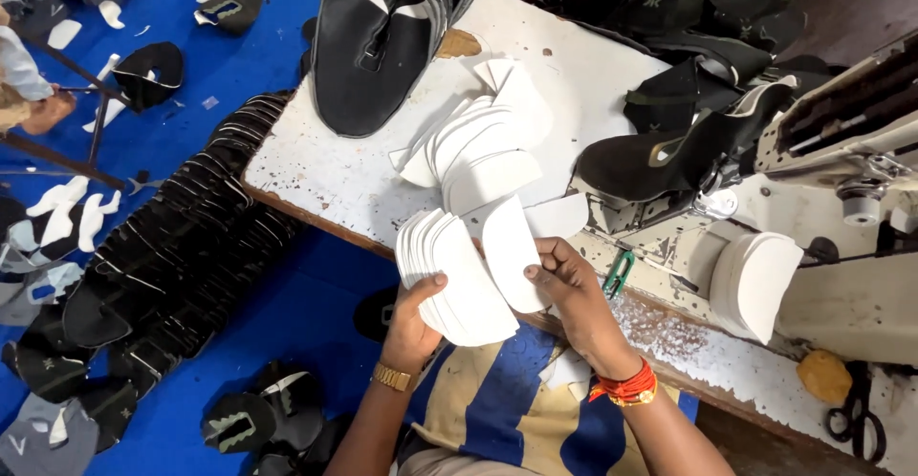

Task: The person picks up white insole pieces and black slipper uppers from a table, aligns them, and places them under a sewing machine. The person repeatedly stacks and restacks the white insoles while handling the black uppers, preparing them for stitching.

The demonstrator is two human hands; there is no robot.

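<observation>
Over a worn white worktable's [335,175] edge, the left hand [413,318] grips a fanned stack of white rounded stiffener pieces [459,280] while the right hand [574,294] pinches one white piece [512,251] free, seemingly mid-sorting; separating it cleanly likely needs a thumb slide.

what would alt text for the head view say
A person's left hand holds a fanned stack of white cut pieces while the right hand pulls one white piece from it, above a worn white worktable with more white pieces and black shoe uppers.
</observation>
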